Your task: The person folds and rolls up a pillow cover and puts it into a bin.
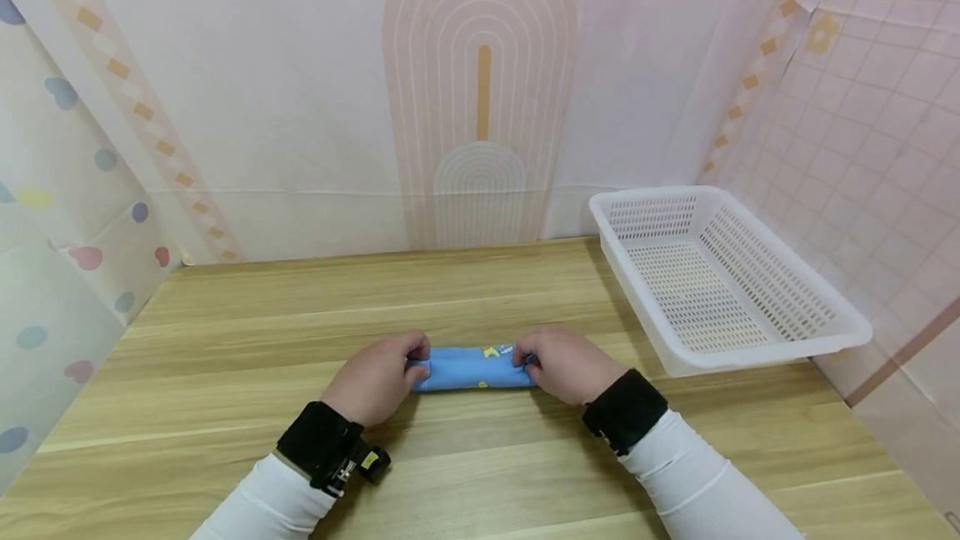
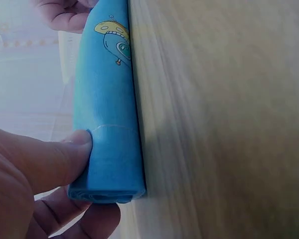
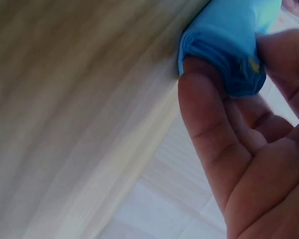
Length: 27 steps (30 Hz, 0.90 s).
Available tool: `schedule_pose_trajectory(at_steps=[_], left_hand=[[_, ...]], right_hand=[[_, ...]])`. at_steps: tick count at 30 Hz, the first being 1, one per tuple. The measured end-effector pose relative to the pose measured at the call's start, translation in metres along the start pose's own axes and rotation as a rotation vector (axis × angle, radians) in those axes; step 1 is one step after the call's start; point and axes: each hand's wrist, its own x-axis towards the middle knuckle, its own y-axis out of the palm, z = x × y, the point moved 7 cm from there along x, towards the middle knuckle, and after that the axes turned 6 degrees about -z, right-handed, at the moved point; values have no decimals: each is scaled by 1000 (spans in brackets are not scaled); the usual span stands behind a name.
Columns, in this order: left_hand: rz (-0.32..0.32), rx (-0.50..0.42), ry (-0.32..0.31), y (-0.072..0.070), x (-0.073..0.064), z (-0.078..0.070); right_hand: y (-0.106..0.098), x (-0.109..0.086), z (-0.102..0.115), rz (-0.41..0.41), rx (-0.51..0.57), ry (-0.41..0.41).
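A rolled-up blue cloth (image 1: 472, 368) with a yellow cartoon print lies crosswise on the wooden table. My left hand (image 1: 378, 377) grips its left end, thumb and fingers around the roll. In the left wrist view, the folded layers of the cloth (image 2: 107, 159) show at that end, along with a seam line. The right end is pinched by my right hand (image 1: 573, 363). Seen from the right wrist, one finger reaches into the bunched end of the cloth (image 3: 226, 45), with the thumb on the opposite side.
A white perforated plastic basket (image 1: 757, 361) stands at the right of the table, beyond my right hand. The wooden tabletop (image 1: 300, 298) ends at a printed curtain (image 1: 300, 107) behind, with more printed sheets at both sides.
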Motion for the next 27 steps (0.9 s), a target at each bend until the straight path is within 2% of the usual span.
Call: schedule_pose_trajectory(at_steps=[4, 12, 17, 27], left_hand=[[-13, -7, 17, 0, 0, -2], [6, 34, 6, -1, 0, 0], [17, 22, 7, -1, 0, 0], [-17, 89, 41, 3, 0, -1]], right_hand=[[-1, 0, -2, 23, 4, 22], [-4, -4, 1, 35, -54, -43], [-2, -4, 1, 41, -80, -35], [1, -2, 3, 13, -135, -76]])
